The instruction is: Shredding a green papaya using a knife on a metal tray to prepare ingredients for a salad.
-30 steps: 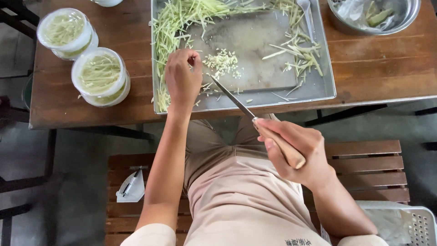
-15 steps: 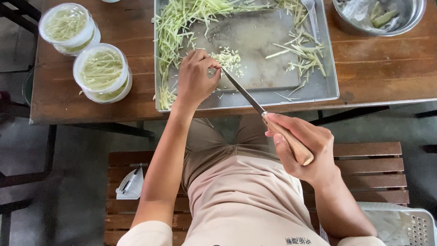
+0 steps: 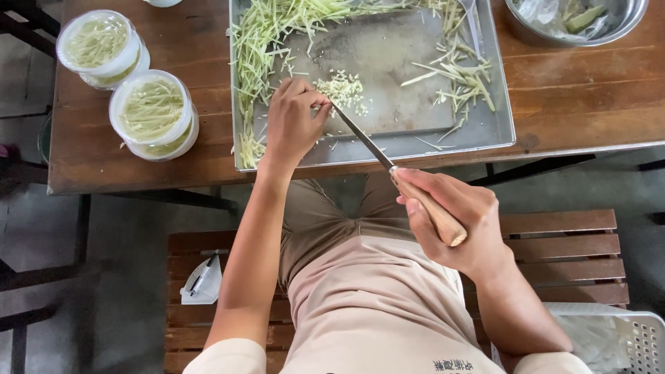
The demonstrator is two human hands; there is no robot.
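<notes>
My right hand [image 3: 460, 225] grips the wooden handle of a knife [image 3: 388, 166], whose thin blade slants up and left onto the grey cutting board [image 3: 388, 66]. My left hand [image 3: 292, 125] rests on the board with its fingers pinched at the blade's tip, beside a small pile of finely chopped pale pieces [image 3: 341, 88]. The board lies inside a metal tray [image 3: 502, 118]. Long green shreds [image 3: 256, 48] are heaped along the tray's left side and top, with a smaller bunch [image 3: 464, 79] at the right.
Two lidded round tubs [image 3: 151, 114] [image 3: 100, 45] of green shreds stand on the wooden table [image 3: 582, 90] at the left. A metal bowl [image 3: 578, 17] sits at the top right. I sit on a slatted wooden bench [image 3: 561, 242]; a white basket [image 3: 634, 336] stands at the lower right.
My left hand has shifted right along the board to the chopped pile, and the knife and my right hand have moved right with it.
</notes>
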